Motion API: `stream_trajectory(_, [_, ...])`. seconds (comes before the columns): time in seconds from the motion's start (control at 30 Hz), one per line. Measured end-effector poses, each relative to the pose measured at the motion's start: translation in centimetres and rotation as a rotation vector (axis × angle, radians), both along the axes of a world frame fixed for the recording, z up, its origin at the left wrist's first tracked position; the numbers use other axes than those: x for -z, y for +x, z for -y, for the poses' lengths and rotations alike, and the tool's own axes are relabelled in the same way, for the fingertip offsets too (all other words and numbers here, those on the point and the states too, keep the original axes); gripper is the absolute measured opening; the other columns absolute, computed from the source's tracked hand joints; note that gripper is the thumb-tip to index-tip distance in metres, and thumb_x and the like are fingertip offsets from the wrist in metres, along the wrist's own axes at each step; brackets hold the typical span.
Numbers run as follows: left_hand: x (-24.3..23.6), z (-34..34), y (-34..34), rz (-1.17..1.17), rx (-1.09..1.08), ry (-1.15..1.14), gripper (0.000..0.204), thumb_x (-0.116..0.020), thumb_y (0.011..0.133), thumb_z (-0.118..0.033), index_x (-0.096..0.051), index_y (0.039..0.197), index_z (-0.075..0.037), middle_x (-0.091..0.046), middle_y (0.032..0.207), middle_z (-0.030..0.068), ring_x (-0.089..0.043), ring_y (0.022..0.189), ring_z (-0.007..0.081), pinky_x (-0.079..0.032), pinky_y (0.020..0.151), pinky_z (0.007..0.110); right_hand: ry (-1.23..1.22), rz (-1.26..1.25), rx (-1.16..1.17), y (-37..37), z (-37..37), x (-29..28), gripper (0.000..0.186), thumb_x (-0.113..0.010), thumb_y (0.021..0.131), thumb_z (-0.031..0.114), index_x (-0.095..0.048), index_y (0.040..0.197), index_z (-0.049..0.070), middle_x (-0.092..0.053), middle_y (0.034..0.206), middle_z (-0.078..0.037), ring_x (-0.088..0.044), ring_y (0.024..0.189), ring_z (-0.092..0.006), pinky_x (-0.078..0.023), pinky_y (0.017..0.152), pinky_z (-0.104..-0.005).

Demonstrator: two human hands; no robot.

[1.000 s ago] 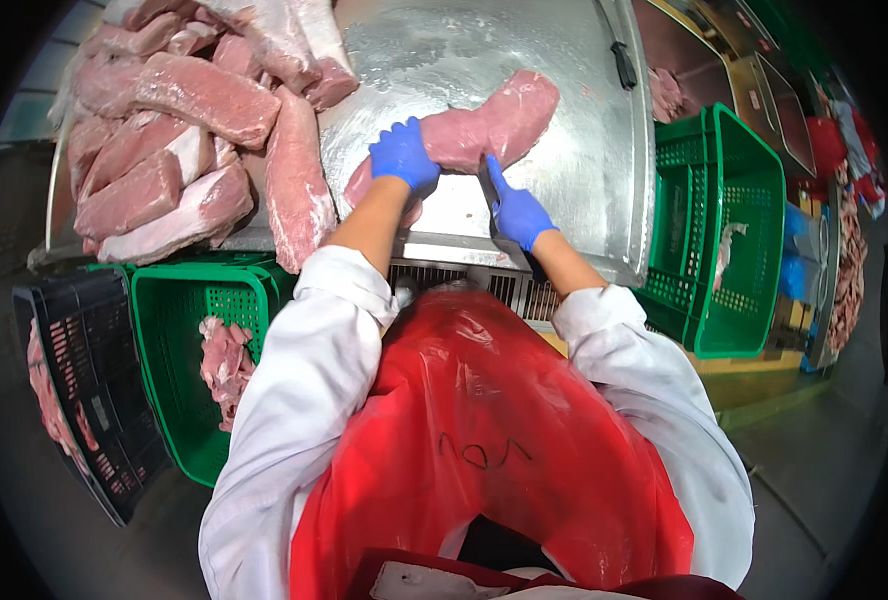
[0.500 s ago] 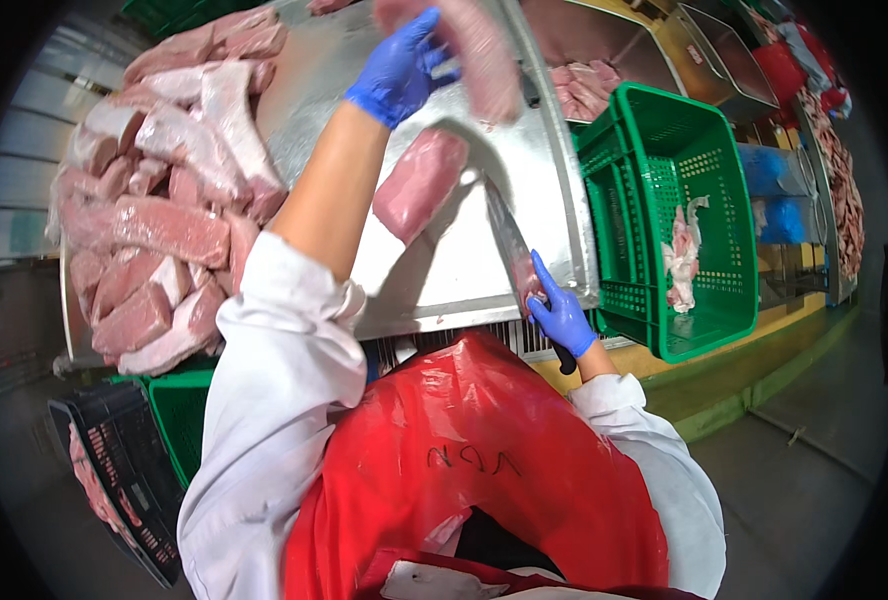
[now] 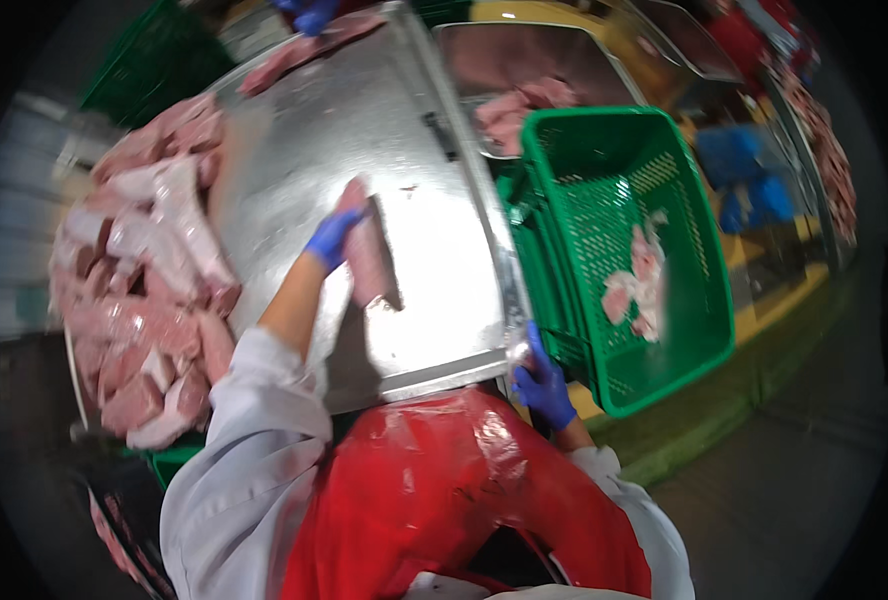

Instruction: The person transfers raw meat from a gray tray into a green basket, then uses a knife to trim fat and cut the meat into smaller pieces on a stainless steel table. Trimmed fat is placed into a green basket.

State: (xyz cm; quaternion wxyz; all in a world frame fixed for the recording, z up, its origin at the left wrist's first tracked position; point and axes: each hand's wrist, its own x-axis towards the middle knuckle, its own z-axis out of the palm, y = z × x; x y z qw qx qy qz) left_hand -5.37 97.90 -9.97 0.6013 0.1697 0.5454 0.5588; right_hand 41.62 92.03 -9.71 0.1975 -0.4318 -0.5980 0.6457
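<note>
My left hand point(image 3: 332, 238), in a blue glove, is closed on a pink piece of meat point(image 3: 371, 268) over the bright steel table point(image 3: 444, 250). The piece appears tilted up on its narrow side. At the table's near right corner, my right hand point(image 3: 546, 388), gloved too, is closed round a knife. Its blade is blurred and hard to separate from the table's raised rim. A big pile of pale pink meat pieces point(image 3: 144, 325) covers the table's left side.
A green perforated crate point(image 3: 699, 290) with meat scraps point(image 3: 647, 285) stands right of the table. Behind it a steel tub point(image 3: 604, 60) holds meat pieces. At the far edge another person's gloved hand point(image 3: 312, 14) is at a long meat strip point(image 3: 309, 52).
The long piece my left hand held up is out of that hand, which has come nearer and grips meat at the table. My right hand moved to the table's rim. The view shifted.
</note>
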Motion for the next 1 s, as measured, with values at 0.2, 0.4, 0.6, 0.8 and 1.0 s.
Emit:
stream_trajectory(0.2, [-6.9, -11.0, 2.5, -0.598, 0.133, 0.63, 0.044, -0.066, 0.096, -0.031, -0.057, 0.132, -0.008, -0.066, 0.118, 0.0108, -0.06, 0.114, 0.0225, -0.047, 0.103, 0.04, -0.116, -0.101, -0.027, -3.8, -2.9, -1.6, 0.076, -0.052, 0.098, 0.0, -0.015, 0.161, 0.017, -0.055, 0.08, 0.002, -0.044, 0.057, -0.0071, -0.043, 0.052, -0.0223])
stream_trajectory(0.4, [6.8, 28.5, 5.4, -1.639, 0.109, -0.139, 0.037, -0.061, 0.089, -0.032, -0.069, 0.118, -0.011, -0.058, 0.133, 0.0214, -0.052, 0.125, 0.0427, -0.041, 0.106, 0.05, -0.093, -0.057, 0.014, -7.4, -1.7, -2.1, 0.08, -0.05, 0.094, -0.007, -0.016, 0.161, 0.019, -0.055, 0.082, -0.002, -0.044, 0.053, -0.0077, -0.04, 0.049, -0.0221])
stream_trajectory(0.6, [5.7, 40.6, 4.4, -1.302, 0.153, -0.262, 0.013, -0.066, 0.084, -0.011, -0.068, 0.096, -0.006, -0.064, 0.105, 0.0153, -0.059, 0.101, 0.0389, -0.048, 0.091, 0.046, -0.153, -0.001, -0.077, -12.9, -0.7, 0.0, 0.081, -0.048, 0.091, -0.01, -0.02, 0.161, 0.02, -0.057, 0.101, -0.004, -0.043, 0.055, -0.0072, -0.039, 0.049, -0.02])
stream_trajectory(0.8, [0.9, 42.7, -0.6, -1.361, 0.039, -0.159, 0.017, -0.064, 0.071, -0.004, -0.065, 0.087, -0.006, -0.061, 0.09, 0.0175, -0.059, 0.085, 0.0358, -0.047, 0.074, 0.046, -0.022, -0.001, -0.244, -20.6, 1.0, -1.1, 0.076, -0.049, 0.095, -0.004, -0.021, 0.16, 0.022, -0.055, 0.08, -0.003, -0.043, 0.05, -0.0074, -0.041, 0.048, -0.0225])
stream_trajectory(1.0, [-17.1, 63.5, -3.5, -1.46, 0.248, -1.498, 0.038, -0.076, 0.078, -0.025, -0.068, 0.11, -0.004, -0.064, 0.111, 0.0191, -0.062, 0.102, 0.0356, -0.051, 0.089, 0.049, -0.113, 0.041, -0.352, -23.8, 3.5, -2.4, 0.077, -0.05, 0.093, -0.005, -0.02, 0.161, 0.017, -0.061, 0.098, -0.004, -0.05, 0.066, -0.0083, -0.045, 0.057, -0.0216])
